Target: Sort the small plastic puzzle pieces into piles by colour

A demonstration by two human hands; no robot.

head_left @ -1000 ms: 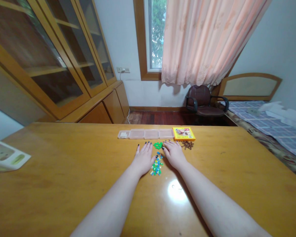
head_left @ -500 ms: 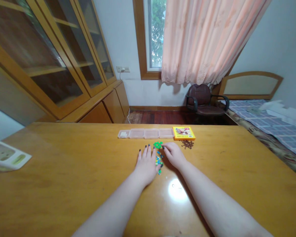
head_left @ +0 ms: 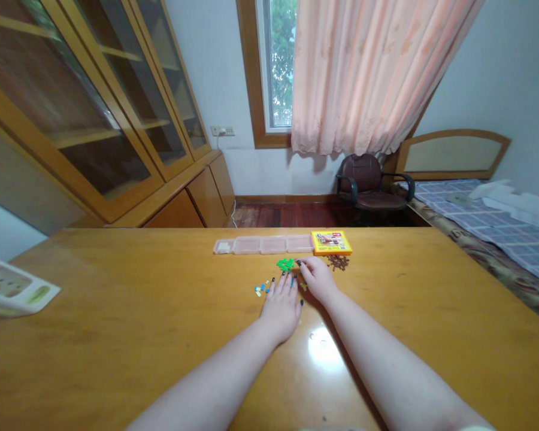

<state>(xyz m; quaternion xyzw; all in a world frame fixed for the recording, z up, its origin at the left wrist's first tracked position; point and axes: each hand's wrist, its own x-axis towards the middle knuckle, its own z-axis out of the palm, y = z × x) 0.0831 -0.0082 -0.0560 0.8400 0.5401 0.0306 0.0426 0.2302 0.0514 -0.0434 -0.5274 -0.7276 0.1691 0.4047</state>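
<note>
My left hand (head_left: 281,308) lies flat on the table, fingers stretched forward and slightly spread over small plastic pieces, partly covering them. A few blue and pale yellow pieces (head_left: 260,289) lie just left of its fingers. More yellow pieces (head_left: 303,287) show between the two hands. Just beyond the left fingertips is a small pile of bright green pieces (head_left: 285,264). My right hand (head_left: 318,279) rests at the right of that pile, its thumb and fingers drawn together; anything between them is too small to make out. A pile of brown pieces (head_left: 339,263) lies beyond it.
A clear plastic tray with compartments (head_left: 273,244) lies along the table's far side, beside a yellow box (head_left: 331,242). A white object with an oval cutout (head_left: 18,287) stands at the left. Beyond the table are a chair (head_left: 366,182) and a bed (head_left: 467,203).
My left hand has slid right across the loose pieces, and some blue and yellow ones now show on its left. My right hand stays beside the green pile. The view has shifted slightly.
</note>
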